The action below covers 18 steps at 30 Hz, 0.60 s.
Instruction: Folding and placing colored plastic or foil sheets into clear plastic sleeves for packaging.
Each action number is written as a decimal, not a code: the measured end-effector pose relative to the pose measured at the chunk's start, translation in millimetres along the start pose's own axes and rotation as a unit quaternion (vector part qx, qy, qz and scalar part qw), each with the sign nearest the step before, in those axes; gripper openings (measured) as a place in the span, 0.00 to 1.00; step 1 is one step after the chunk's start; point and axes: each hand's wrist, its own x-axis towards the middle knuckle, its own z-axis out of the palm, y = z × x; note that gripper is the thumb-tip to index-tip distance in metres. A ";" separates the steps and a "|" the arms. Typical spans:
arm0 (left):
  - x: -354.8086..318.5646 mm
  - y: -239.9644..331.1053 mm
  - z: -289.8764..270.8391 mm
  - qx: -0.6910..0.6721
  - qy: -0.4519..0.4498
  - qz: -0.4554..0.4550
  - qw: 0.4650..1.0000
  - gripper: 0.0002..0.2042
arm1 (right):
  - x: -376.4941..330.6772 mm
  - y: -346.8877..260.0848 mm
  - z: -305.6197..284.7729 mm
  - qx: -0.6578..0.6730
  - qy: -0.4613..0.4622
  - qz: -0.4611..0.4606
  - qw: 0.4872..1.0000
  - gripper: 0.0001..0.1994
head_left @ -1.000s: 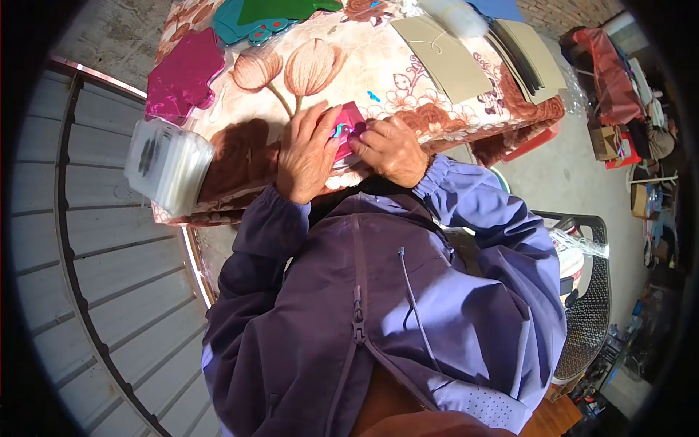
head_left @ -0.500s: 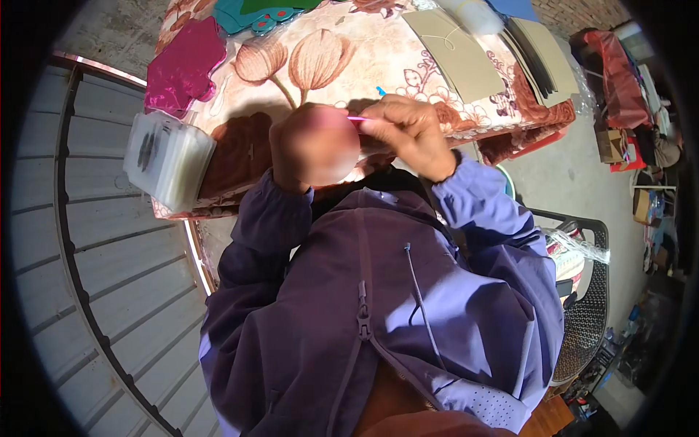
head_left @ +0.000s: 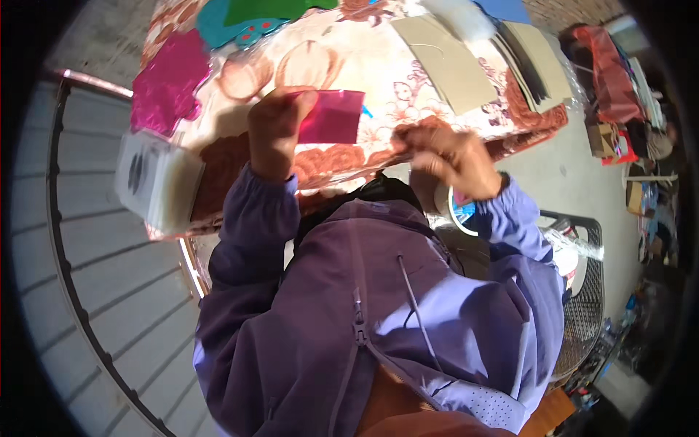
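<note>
My left hand point(head_left: 277, 135) is closed on one edge of a see-through magenta rectangular sheet point(head_left: 335, 120), which it holds up over the near part of the table. To the right, past the table's near edge, my right hand point(head_left: 459, 160) is somewhat blurred. Its fingers look apart, and nothing shows between them. Just below that hand is a pale round bucket point(head_left: 441, 205) with blue and pink bits inside, partly covered by my sleeve. A small blue item point(head_left: 367, 111) lies on the cloth beside the sheet.
A flowered cloth point(head_left: 313, 65) covers the table. Shiny magenta pieces point(head_left: 167, 84) and teal and green sheets point(head_left: 240, 22) lie at the far left. A clear stack of plastic point(head_left: 156, 182) stands at the near left corner, grey-beige boards point(head_left: 448, 65) at the right, a chair point(head_left: 586, 306) beside me.
My hands were together at the sheet, the right one pinching a thin pink strip. The right has moved away right and nearer me, over the bucket; the strip no longer shows in it.
</note>
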 end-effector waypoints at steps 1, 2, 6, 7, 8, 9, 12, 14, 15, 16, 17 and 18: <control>-0.6 -1.8 -0.6 -0.004 -0.010 0.000 1.000 0.06 | -3.3 14.8 -6.6 -0.145 0.186 0.008 0.972 0.20; -0.4 -3.2 -3.4 -0.007 -0.011 -0.016 1.000 0.06 | -8.4 26.9 -19.9 -0.188 0.232 0.036 0.954 0.21; 6.1 -18.0 -13.9 -0.026 -0.026 -0.064 0.997 0.06 | -32.9 71.6 -61.6 -0.301 0.279 0.054 0.910 0.23; 6.5 -24.7 -16.9 -0.038 -0.032 -0.078 0.996 0.06 | -34.1 78.2 -66.8 -0.332 0.275 0.044 0.901 0.23; 6.7 -28.1 -18.0 -0.049 -0.037 -0.092 0.994 0.06 | -33.4 80.1 -72.0 -0.332 0.275 0.047 0.901 0.23; 7.7 -29.1 -18.4 -0.049 -0.040 -0.094 0.994 0.06 | -31.1 78.2 -77.9 -0.334 0.249 0.046 0.908 0.24; 8.5 -29.7 -17.9 -0.022 -0.049 -0.112 0.992 0.06 | -27.6 80.9 -89.6 -0.334 0.198 0.045 0.920 0.25; 6.5 -27.9 -15.9 -0.011 -0.051 -0.107 0.993 0.06 | -25.7 90.5 -93.7 -0.389 0.175 0.010 0.904 0.22; 5.5 -26.6 -15.1 0.000 -0.051 -0.102 0.994 0.05 | -25.1 93.6 -94.3 -0.416 0.163 -0.009 0.895 0.21; 5.1 -25.9 -14.4 0.010 -0.051 -0.096 0.994 0.05 | -25.4 95.3 -93.5 -0.415 0.163 -0.010 0.895 0.21; 5.3 -25.6 -14.0 0.011 -0.050 -0.096 0.994 0.05 | -26.1 96.7 -92.2 -0.442 0.164 -0.038 0.881 0.20; 5.6 -25.5 -13.9 0.009 -0.054 -0.103 0.993 0.05 | -26.7 98.3 -90.9 -0.467 0.165 -0.066 0.866 0.20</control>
